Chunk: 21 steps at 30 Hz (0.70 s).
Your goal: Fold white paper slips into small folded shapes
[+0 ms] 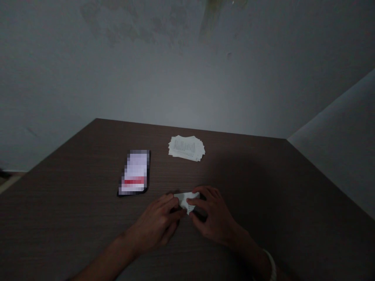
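Observation:
A small folded piece of white paper (184,198) lies low over the table near its front middle, between my two hands. My left hand (162,218) grips its left end, fingers curled and thumb pointing toward the paper's lower tip. On the right side, my right hand (211,212) has its fingers and thumb closed on the paper, near a part with several layered creases. The fingers hide both ends of the paper. A pale band (271,263) circles my right wrist.
Beyond my hands, a loose stack of printed paper sheets (186,148) lies on the dark wooden table (88,168). A phone (134,171) with a lit, blurred screen rests to the left. A grey wall (175,78) stands behind the table's far edge.

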Each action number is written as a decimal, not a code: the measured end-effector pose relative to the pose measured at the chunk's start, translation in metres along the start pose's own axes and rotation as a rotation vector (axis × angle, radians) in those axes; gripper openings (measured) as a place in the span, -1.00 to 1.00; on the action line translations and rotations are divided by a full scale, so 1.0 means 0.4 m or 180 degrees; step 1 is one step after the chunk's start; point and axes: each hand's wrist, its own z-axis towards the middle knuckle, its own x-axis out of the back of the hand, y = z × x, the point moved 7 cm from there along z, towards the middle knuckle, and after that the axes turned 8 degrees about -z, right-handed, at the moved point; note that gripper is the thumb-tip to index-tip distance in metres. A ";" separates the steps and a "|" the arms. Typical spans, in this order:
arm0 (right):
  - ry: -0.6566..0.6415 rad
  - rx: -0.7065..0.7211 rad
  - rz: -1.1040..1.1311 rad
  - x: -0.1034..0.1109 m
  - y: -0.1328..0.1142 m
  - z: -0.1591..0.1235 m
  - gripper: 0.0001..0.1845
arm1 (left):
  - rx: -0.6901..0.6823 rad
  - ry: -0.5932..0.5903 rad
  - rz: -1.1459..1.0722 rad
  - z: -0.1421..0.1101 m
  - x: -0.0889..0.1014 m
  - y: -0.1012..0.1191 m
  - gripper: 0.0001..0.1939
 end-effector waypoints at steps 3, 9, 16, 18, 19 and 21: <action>0.0020 -0.0029 0.0007 0.000 -0.001 0.000 -0.65 | 0.0000 0.0026 0.0014 0.001 0.002 0.002 -0.70; -0.0026 -0.0068 0.0043 -0.001 -0.002 0.001 -0.63 | -0.0070 0.0091 0.0028 -0.003 0.006 0.006 -0.70; 0.0066 -0.0164 0.0052 0.007 -0.013 0.001 -0.66 | -0.0128 0.0098 0.0072 -0.001 0.005 0.011 -0.68; 0.0070 -0.0181 0.0046 0.006 -0.015 0.000 -0.65 | -0.0171 0.0027 0.0120 -0.001 0.002 0.014 -0.67; 0.0066 -0.0179 0.0046 0.005 -0.015 0.001 -0.65 | -0.0186 -0.0006 0.0152 -0.001 0.000 0.015 -0.66; 0.0057 -0.0178 0.0040 0.004 -0.015 0.001 -0.66 | -0.0195 -0.0049 0.0254 0.000 -0.003 0.017 -0.67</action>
